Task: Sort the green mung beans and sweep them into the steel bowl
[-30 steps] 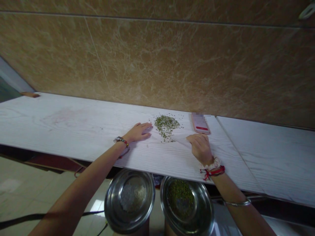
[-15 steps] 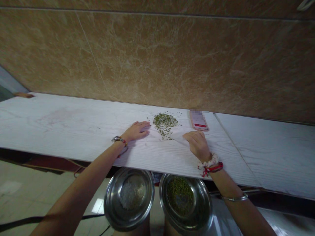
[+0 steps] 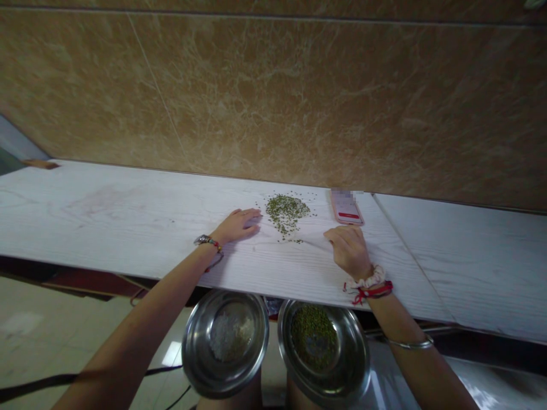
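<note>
On the white wood-grain tabletop lies a scattered patch of small green beans [image 3: 285,210], apparently mung beans. My left hand [image 3: 236,225] rests flat at their left, fingers stretched out and close together, fingertips near the edge of the patch. To the right, my right hand [image 3: 348,247] is closed in a pinch just below the phone. A faint, see-through thin piece [image 3: 315,244] seems to extend from its fingers toward the lowest beans; its kind cannot be made out.
Below the table edge, a steel bowl [image 3: 191,347] holds a pale, whitish material. Beside it, another steel bowl [image 3: 361,356] contains many green beans. A pink-cased phone [image 3: 347,208] lies near the wall [image 3: 273,102]. A dark cable [image 3: 38,387] runs at lower left.
My right hand has moved slightly right, away from the beans. A few beans at the bottom of the patch now lie in a short row. My left hand has stayed put.
</note>
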Action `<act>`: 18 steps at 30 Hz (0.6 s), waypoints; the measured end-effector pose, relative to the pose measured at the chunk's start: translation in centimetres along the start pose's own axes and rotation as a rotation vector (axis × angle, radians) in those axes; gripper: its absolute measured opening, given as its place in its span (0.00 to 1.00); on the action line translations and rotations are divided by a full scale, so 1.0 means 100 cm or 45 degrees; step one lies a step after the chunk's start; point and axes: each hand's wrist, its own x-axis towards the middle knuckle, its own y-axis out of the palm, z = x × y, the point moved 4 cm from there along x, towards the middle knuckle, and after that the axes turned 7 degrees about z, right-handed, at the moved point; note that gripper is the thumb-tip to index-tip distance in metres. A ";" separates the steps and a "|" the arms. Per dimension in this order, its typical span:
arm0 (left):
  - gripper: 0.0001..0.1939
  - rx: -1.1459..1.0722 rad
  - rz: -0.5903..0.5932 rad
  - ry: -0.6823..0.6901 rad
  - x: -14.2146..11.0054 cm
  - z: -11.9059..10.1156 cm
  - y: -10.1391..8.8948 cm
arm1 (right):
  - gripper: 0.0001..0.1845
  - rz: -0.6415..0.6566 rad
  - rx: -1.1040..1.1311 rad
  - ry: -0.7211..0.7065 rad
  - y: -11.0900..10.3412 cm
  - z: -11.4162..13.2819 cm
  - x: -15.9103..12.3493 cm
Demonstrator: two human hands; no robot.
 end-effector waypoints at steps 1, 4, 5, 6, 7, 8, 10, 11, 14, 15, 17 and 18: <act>0.27 -0.002 0.000 0.000 0.000 0.000 0.000 | 0.14 -0.012 -0.005 0.013 -0.001 -0.001 0.000; 0.28 -0.003 0.001 -0.002 0.000 0.001 0.001 | 0.13 -0.019 -0.018 0.040 -0.001 -0.002 -0.002; 0.28 -0.004 -0.002 -0.001 0.000 0.001 0.001 | 0.13 -0.008 -0.022 0.036 0.000 -0.002 -0.002; 0.28 -0.005 -0.006 0.003 0.000 0.001 0.001 | 0.14 0.007 -0.026 0.029 0.000 -0.001 -0.002; 0.28 -0.006 -0.010 0.008 0.000 0.000 0.000 | 0.14 0.023 -0.029 0.019 0.001 -0.001 -0.002; 0.28 -0.006 -0.014 0.012 0.000 0.000 0.000 | 0.14 0.036 -0.027 0.007 0.001 0.000 -0.002; 0.28 -0.003 -0.014 0.019 0.000 0.000 -0.001 | 0.14 0.043 -0.015 -0.018 0.001 0.001 -0.002; 0.29 -0.001 -0.011 0.021 0.000 0.000 -0.001 | 0.14 0.037 -0.007 -0.027 0.000 0.002 -0.002; 0.28 0.003 -0.009 0.021 0.000 0.000 -0.001 | 0.14 0.008 -0.003 -0.034 -0.002 0.002 -0.002; 0.28 0.002 -0.008 0.020 0.000 0.001 0.000 | 0.14 0.005 -0.012 -0.030 -0.002 0.002 -0.002; 0.27 0.003 -0.008 0.014 0.001 0.002 0.001 | 0.15 0.021 -0.036 -0.024 0.000 0.002 -0.002; 0.27 0.003 -0.008 0.012 0.001 0.002 0.001 | 0.15 0.037 -0.046 -0.023 0.001 0.002 -0.002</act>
